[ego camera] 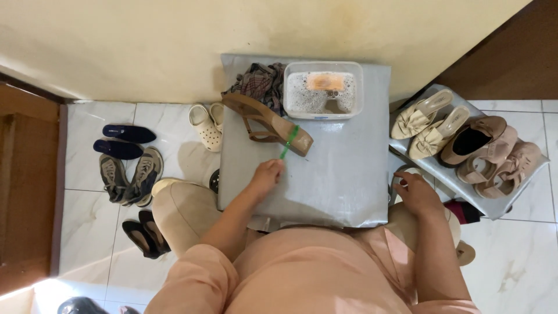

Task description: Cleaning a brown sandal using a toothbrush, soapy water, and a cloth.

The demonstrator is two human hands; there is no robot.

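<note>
A brown wedge sandal [268,121] lies on its side on a grey covered board [343,168] in front of me. My left hand [266,175] grips a green toothbrush [289,142] whose head touches the sandal's sole. My right hand [414,192] rests at the board's right edge with the fingers curled, holding nothing that I can see. A clear plastic tub [323,89] of soapy water with an orange sponge in it stands at the back of the board. A checked cloth [260,81] is bunched beside the tub.
A grey tray [526,180] at the right carries beige bow mules and tan sandals. On the tiled floor at the left lie white clogs [207,123], grey sneakers [131,174], dark flats and black shoes. A cream wall stands behind.
</note>
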